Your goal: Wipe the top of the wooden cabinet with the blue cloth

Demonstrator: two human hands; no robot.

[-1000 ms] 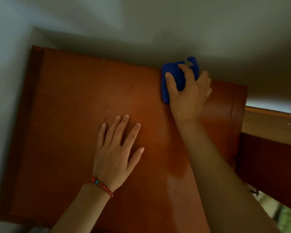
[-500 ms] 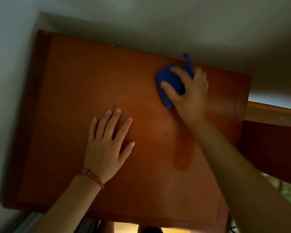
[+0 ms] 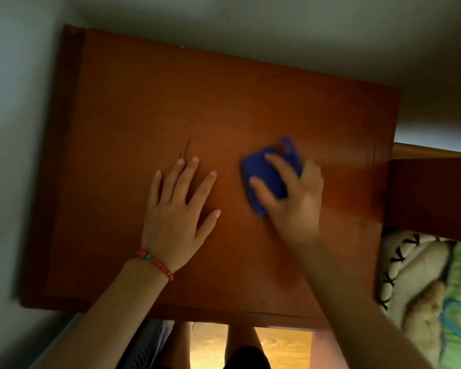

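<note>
Two hands work the wooden cabinet top [image 3: 144, 97]: the left hand [image 3: 175, 211] lies flat and released near the middle, while the right hand [image 3: 293, 195] presses the bunched blue cloth [image 3: 264, 177] toward the right edge. Best kept flat in overlapping strokes; the glossy reddish panel shows a thin scratch [image 3: 187, 149]
</note>
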